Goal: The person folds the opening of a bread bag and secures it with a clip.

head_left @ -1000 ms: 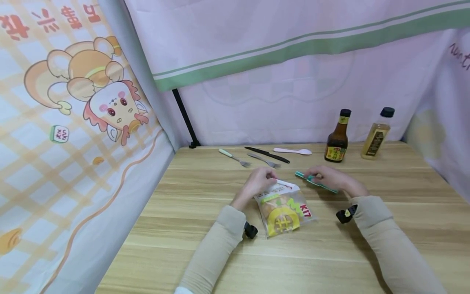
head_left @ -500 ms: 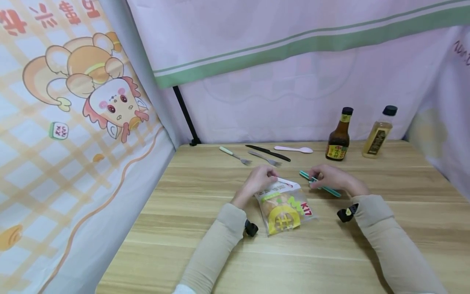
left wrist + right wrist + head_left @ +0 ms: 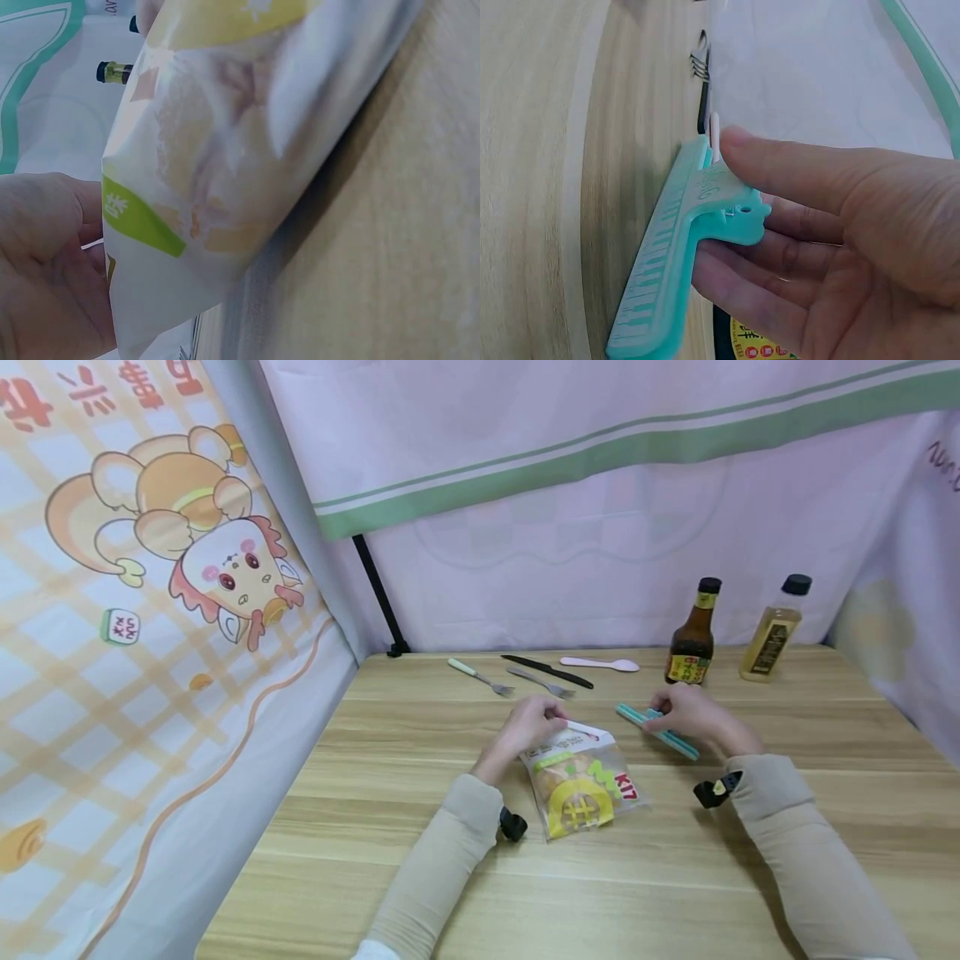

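Observation:
A clear snack bag with yellow and green print lies on the wooden table, and pale food shows through it in the left wrist view. My left hand pinches its white top edge, which is raised slightly. To the right of the bag, my right hand holds a teal sealing clip by its handle. The thumb lies on the handle's near face, with the fingers behind it. A piano-key pattern runs along the clip's long bar. Whether the clip touches the table I cannot tell.
Behind the hands lie two forks, a black knife and a pale pink spoon. A dark sauce bottle and a clear bottle of yellowish liquid stand at the back right. Fabric walls border the table.
My right hand has shifted a little to the right with the clip, and the clip has turned so more of its face shows. My left hand has stayed on the bag's edge.

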The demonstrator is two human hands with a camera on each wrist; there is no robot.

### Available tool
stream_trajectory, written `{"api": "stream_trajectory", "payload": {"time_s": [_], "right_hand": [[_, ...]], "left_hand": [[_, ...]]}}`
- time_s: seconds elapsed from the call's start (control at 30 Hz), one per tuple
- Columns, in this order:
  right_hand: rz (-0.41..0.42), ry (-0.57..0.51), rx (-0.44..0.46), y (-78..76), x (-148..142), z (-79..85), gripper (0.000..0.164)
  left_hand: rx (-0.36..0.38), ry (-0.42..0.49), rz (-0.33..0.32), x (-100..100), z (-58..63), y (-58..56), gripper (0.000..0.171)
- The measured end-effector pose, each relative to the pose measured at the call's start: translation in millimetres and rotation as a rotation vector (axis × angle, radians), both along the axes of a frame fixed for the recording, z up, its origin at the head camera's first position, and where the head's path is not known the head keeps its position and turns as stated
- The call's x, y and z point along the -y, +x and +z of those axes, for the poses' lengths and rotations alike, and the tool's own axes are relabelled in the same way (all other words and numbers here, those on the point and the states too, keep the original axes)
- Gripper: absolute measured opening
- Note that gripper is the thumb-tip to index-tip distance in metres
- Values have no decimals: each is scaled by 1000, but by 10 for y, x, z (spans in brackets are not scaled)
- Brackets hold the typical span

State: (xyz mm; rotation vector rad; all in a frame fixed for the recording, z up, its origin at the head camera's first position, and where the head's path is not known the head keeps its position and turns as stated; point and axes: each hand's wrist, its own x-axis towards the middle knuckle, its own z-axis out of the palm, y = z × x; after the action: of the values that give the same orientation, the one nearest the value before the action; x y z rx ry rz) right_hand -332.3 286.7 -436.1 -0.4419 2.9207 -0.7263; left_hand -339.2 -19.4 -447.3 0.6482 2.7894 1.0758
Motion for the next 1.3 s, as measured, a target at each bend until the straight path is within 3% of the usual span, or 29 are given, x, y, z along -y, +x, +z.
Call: {"api": "stream_trajectory", "payload": {"time_s": [0.17,0.43,0.73,0.93,1.3], "right_hand": [[4,-39,-12,2,-65,22,31],[9,-200,171,75,-130,173,37],[43,-344,334,84,-168,171,37],[82,-388,405,69,-194,132,35],[93,-383,445,83,-108,141,37]], "left_hand": [[2,21,1,2,2,-14,12],[11,46,-7,6,34,0,13],[2,53,-19,-5,80,31,12],[12,70,-26,-8,89,43,12],[8,63,-58,-29,131,63,14]]}}
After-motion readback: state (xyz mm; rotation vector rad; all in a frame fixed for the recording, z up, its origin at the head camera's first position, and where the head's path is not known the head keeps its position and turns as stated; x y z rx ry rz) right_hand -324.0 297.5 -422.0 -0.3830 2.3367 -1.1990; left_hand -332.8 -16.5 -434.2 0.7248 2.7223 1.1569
